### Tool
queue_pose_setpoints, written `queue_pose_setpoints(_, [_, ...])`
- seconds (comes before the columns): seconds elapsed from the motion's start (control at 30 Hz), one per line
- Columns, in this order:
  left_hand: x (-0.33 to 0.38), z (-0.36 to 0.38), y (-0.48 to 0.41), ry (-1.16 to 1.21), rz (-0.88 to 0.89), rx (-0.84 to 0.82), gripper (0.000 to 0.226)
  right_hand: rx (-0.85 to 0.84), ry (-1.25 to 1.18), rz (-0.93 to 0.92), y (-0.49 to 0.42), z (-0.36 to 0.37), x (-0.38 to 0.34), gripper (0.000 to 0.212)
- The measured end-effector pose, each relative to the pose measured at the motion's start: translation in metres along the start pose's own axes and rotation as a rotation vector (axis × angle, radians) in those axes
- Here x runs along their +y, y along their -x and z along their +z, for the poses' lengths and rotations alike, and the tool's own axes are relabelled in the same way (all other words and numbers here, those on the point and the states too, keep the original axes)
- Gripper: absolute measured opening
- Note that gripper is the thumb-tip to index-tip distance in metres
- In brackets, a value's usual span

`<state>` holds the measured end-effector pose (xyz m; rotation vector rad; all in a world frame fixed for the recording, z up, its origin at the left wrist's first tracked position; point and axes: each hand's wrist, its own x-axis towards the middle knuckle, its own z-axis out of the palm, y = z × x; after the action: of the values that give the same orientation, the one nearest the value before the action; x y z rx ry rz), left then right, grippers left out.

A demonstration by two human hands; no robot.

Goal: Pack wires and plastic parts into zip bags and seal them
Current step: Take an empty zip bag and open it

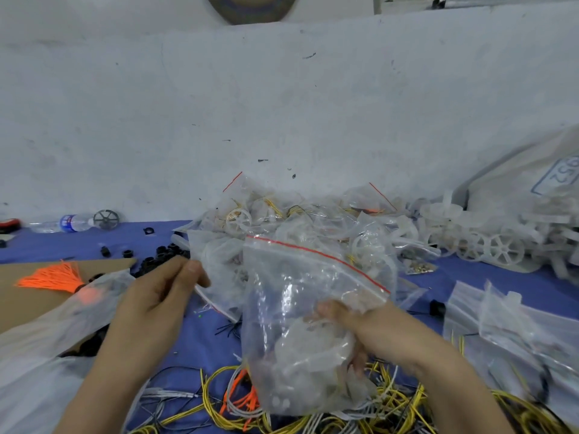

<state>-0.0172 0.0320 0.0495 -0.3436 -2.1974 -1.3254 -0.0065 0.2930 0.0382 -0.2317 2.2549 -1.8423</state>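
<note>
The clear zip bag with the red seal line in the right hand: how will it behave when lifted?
Probably floppy: the red-lined clear zip bag film wrinkles and sags around the right hand. Likely bottom-heavy yet light, since the white plastic parts bunch low inside. Possibly slippery, as the film looks glossy.

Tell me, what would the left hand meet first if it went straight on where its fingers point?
Likely the clear bag right at the left hand's fingertips, at the front of the bag pile; contact is unclear.
</note>
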Motion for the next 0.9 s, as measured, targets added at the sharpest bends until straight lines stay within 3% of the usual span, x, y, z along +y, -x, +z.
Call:
queue_pose_setpoints(0.13, [-0.013,-0.011,-0.005,-0.03,-0.13,0.132,0.033,0.246,-0.688,-0.061,-0.01,0.01,-0.008,0.022])
queue_pose_setpoints(0.2, [-0.015,-0.019,-0.005,-0.08,-0.142,0.156,0.032,0.221,-0.872,-0.123,-0.012,0.013,-0.008,0.055])
queue_pose_setpoints(0.27, [-0.017,-0.024,-0.006,-0.137,-0.161,0.157,0.027,0.19,-0.767,-0.107,-0.013,0.012,-0.006,0.091])
queue_pose_setpoints(0.3, [-0.019,-0.026,-0.006,-0.176,-0.176,0.137,0.024,0.171,-0.706,-0.09,-0.013,0.012,-0.004,0.097])
queue_pose_setpoints(0.4, [-0.031,-0.042,-0.006,-0.31,-0.247,0.074,0.02,0.134,-0.616,-0.05,-0.011,0.013,-0.004,0.094])
queue_pose_setpoints(0.5, [-0.052,-0.081,0.003,-0.352,-0.336,0.152,0.009,0.129,-0.554,-0.077,-0.008,0.009,-0.007,0.083])
queue_pose_setpoints(0.53, [-0.06,-0.093,0.009,-0.409,-0.391,0.126,0.013,0.121,-0.541,-0.091,-0.007,0.007,-0.009,0.075])
queue_pose_setpoints(0.57, [-0.066,-0.101,0.016,-0.514,-0.473,0.017,0.036,0.118,-0.533,-0.095,-0.007,0.007,-0.011,0.067])
queue_pose_setpoints(0.63, [-0.079,-0.1,0.034,-0.673,-0.582,-0.296,0.08,0.123,-0.499,-0.073,-0.008,0.01,-0.012,0.064])
queue_pose_setpoints(0.67, [-0.083,-0.094,0.044,-0.713,-0.589,-0.415,0.087,0.123,-0.467,-0.052,-0.008,0.013,-0.013,0.066])
queue_pose_setpoints(0.77, [-0.096,-0.082,0.069,-0.875,-0.477,-0.56,0.071,0.081,-0.356,-0.026,-0.005,0.024,-0.014,0.065])
queue_pose_setpoints(0.9, [-0.104,-0.087,0.074,-0.991,-0.431,-0.328,0.024,0.017,-0.308,-0.068,0.0,0.028,-0.019,0.052])
